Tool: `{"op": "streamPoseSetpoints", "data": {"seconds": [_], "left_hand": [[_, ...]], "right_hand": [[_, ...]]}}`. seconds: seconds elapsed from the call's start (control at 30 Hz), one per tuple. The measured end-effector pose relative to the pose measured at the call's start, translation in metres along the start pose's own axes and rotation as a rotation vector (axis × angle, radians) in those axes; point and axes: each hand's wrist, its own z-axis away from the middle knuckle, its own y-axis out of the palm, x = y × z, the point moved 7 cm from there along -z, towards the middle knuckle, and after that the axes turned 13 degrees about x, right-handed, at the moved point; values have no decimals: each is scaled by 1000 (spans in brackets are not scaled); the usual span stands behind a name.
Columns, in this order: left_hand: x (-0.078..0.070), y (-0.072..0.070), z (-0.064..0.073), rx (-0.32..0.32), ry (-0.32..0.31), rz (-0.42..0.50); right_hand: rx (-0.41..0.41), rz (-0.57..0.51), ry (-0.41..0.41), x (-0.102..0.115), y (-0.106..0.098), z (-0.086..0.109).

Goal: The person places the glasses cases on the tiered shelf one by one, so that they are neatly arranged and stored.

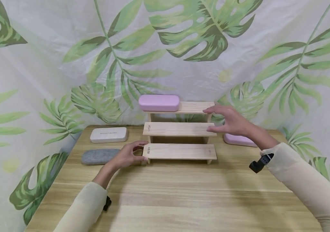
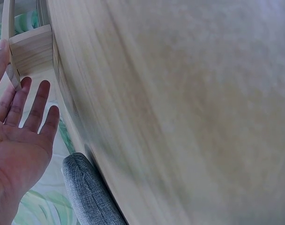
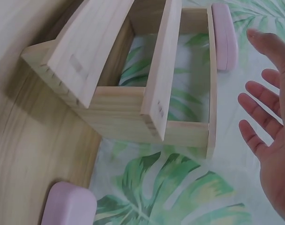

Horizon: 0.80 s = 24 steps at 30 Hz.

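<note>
The fingers (image 1: 137,144) of the left hand (image 1: 126,156) lightly grip the left end of the lowest board (image 1: 182,152) of a wooden stand (image 1: 179,129), its thumb toward the front edge and its fingertips toward the back, while the right hand (image 1: 232,121) is spread loosely near the stand's right end, holding nothing and, from its own wrist view, apart from the wood. Largest of all that I see is one cloth (image 1: 193,79) printed with green leaves, hanging behind everything. Before it stands one table (image 1: 165,206) with a wood-grain top. The single stand sits at the far side of it, its three boards rising like steps toward the cloth. I count two pale sleeves (image 1: 80,209), one to each arm, and then four cases: two pink, one white, one grey. One pink case (image 1: 159,103) lies on the left part of the top board; the other pink case (image 1: 238,140) is on the table right of the stand, partly behind the right hand. Left of the stand, the white case (image 1: 108,135) lies behind the grey case (image 1: 99,156). Smallest are two black straps (image 1: 259,164), one at each wrist.
</note>
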Motion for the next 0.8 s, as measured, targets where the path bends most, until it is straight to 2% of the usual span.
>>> {"op": "streamPoseSetpoints", "data": {"seconds": [0.47, 0.63, 0.8], "left_hand": [[0, 2, 1, 12, -24, 5], [1, 2, 1, 11, -23, 7], [4, 1, 0, 15, -29, 11]], "right_hand": [[0, 52, 68, -16, 2, 25], [-5, 49, 66, -22, 1, 34], [-2, 43, 103, -29, 0, 41]]}}
